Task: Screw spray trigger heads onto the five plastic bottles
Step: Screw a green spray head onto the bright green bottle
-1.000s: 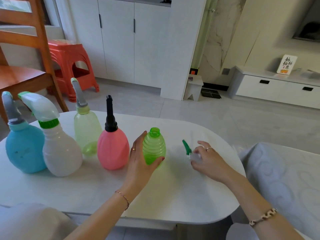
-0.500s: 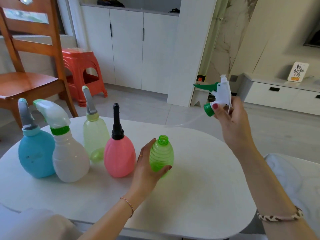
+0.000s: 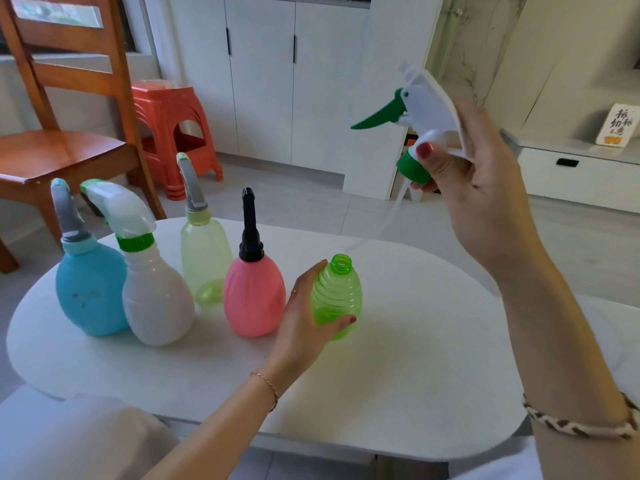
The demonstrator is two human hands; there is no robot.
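head view, left hand [image 3: 304,327] gripping green bottle [image 3: 337,299], right hand [image 3: 481,188] holding trigger head [image 3: 420,116]

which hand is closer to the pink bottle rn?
Left. The left hand grips the green bottle right beside the pink bottle. The right hand is raised well above the table, up and to the right, holding the spray head.

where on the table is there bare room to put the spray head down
The widest bare patch of the table lies right of the green bottle, out to the right rim. A bare strip runs along the near edge. The left half is crowded by the blue, white, yellow and pink bottles.
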